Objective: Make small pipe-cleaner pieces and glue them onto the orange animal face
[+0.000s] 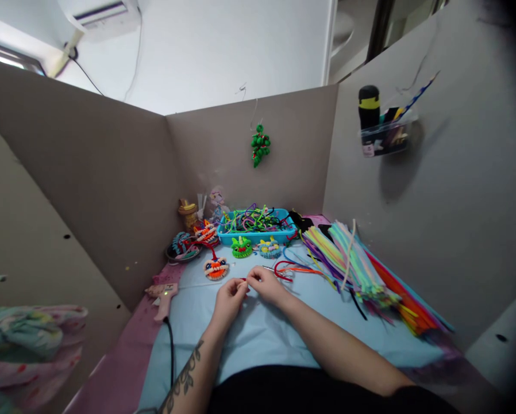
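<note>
My left hand (230, 296) and my right hand (264, 284) meet over the light blue cloth (266, 328), fingertips pinched together. A small piece of red pipe cleaner (243, 280) shows between them; most of it is hidden by the fingers. Just behind the hands lies an orange and cream lion-like head (216, 268) made of pipe cleaners. A green head (241, 247) and a light blue and yellow head (269, 248) sit farther back. Beside my right hand are a bent red pipe cleaner (279, 270) and a metal tool, partly covered by the hand.
At the left stands a pink glue gun (166, 300) with a black cord. A blue tray (258, 237) full of pipe cleaner scraps is at the back. Bundles of coloured pipe cleaners (357, 259) lie to the right. Grey panels (249, 172) enclose the table.
</note>
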Demonstrator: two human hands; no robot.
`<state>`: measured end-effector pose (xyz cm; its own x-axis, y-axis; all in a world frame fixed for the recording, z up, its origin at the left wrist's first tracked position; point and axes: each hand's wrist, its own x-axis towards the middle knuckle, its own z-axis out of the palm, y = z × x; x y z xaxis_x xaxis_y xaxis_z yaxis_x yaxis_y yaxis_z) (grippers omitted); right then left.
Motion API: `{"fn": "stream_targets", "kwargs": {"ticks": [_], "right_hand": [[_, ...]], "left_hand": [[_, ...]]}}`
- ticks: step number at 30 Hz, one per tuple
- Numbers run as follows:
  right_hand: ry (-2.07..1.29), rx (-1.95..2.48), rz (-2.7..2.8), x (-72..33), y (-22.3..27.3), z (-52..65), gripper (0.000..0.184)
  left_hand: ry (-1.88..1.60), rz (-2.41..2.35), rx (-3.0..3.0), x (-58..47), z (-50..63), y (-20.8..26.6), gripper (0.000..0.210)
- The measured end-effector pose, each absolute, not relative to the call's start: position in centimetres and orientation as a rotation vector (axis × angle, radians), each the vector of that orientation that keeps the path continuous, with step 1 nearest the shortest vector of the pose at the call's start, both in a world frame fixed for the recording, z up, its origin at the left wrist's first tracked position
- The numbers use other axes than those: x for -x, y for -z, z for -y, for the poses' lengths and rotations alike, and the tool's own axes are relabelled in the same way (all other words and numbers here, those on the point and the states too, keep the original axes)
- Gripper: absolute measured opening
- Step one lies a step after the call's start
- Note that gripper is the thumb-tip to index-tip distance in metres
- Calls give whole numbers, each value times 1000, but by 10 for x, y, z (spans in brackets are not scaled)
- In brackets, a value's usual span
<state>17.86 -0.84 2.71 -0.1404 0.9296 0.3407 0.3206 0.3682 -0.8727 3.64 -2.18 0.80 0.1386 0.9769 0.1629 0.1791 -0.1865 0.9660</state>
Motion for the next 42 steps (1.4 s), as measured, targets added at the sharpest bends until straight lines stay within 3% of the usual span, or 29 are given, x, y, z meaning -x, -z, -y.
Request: {"fn": "stream_targets", "kwargs": {"ticks": [4, 10, 15, 19, 42], "right_hand": [[-892, 1145, 1659, -181, -27, 7, 12], [-762, 1152, 1668, -179, -26, 6, 12], [-1053, 1085, 1510, -184, -18, -2, 14], [-1131, 1091, 1447, -187, -16, -4, 16], [-902, 1193, 1455, -183, -12, -6, 13]], "left_hand": [[-1109, -1163, -1529, -37, 23, -10, 35], [-1090, -1143, -1451, -39, 25, -15, 38], [-1191, -1069, -1159, -34, 24, -17, 44], [-1221, -1160, -1260, -31, 23, -15, 40], [-1198, -1361, -1704, -38, 29, -17, 30]]}}
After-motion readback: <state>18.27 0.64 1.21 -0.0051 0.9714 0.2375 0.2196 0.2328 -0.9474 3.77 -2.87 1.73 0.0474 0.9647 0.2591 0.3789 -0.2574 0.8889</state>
